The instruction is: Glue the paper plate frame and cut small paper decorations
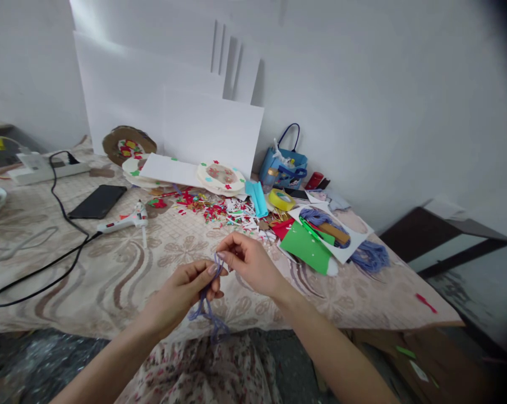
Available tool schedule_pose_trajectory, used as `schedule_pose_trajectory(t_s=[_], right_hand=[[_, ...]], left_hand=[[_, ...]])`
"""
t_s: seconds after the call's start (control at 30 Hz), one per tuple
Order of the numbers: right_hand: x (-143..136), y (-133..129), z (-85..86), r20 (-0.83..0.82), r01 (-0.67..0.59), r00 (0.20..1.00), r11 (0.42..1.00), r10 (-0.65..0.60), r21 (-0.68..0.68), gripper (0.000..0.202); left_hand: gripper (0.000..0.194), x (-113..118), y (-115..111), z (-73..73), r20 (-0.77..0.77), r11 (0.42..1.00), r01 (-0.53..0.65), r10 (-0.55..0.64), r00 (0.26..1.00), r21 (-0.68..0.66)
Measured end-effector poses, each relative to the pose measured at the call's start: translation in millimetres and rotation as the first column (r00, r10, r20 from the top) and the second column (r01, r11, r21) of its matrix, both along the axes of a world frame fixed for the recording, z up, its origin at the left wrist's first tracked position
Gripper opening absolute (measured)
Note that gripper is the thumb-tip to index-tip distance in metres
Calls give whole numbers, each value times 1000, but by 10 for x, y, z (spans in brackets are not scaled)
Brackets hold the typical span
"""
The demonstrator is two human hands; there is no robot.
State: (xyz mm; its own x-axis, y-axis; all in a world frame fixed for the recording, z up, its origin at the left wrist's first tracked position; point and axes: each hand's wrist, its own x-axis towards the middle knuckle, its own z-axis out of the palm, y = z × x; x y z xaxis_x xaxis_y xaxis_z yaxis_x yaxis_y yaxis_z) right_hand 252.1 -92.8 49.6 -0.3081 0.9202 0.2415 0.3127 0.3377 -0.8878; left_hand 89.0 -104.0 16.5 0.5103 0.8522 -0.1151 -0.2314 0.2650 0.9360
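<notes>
A length of purple yarn [207, 314] runs between my two hands, its loose ends dangling past the table's front edge. My left hand [197, 283] pinches the yarn between thumb and fingers. Close beside it, my right hand [245, 258] is closed at the fingertips on the upper end of the same yarn. Whether there is a knot or loop between the fingers is too small to tell. Both hands are raised over the front of the patterned tablecloth [161, 286].
A glue gun [123, 223] with a black cord and a tablet [98, 202] lie left. Paper scraps [220, 210] cover the middle. Green felt [306, 247], yellow tape [281, 199], a purple yarn skein [370, 256] and a blue bag [284, 165] are right. White boards [211, 123] lean behind.
</notes>
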Motion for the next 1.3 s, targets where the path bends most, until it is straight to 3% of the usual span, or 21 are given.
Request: schedule_pose_trajectory(t_s=[0.33, 0.53, 0.7, 0.93, 1.1, 1.3], right_hand=[[-2, -4, -36, -197, -43, 980, 993, 21, -109, 19], [1, -71, -287, -265, 44, 962, 993, -72, -110, 38], [-62, -132, -485, -259, -11, 966, 991, -24, -132, 48], [-164, -186, -543, -289, -95, 957, 977, 36, -193, 37], [-172, -181, -602, -371, -47, 927, 963, -56, -264, 31], [-200, -191, -582, -469, -87, 882, 962, -47, -259, 31]], left_hand=[[25, -21, 6, -11, 33, 999, -4, 6, 999, -36], [19, -43, 39, 22, 103, 999, -8, 12, 995, -38], [14, -64, 175, 198, 214, 998, -59, 64, 975, -29], [10, -68, 354, 415, 292, 995, -98, 91, 952, 7], [7, -73, 440, 474, 310, 985, -172, 164, 937, -1], [9, -69, 476, 492, 310, 978, -205, 203, 929, -27]])
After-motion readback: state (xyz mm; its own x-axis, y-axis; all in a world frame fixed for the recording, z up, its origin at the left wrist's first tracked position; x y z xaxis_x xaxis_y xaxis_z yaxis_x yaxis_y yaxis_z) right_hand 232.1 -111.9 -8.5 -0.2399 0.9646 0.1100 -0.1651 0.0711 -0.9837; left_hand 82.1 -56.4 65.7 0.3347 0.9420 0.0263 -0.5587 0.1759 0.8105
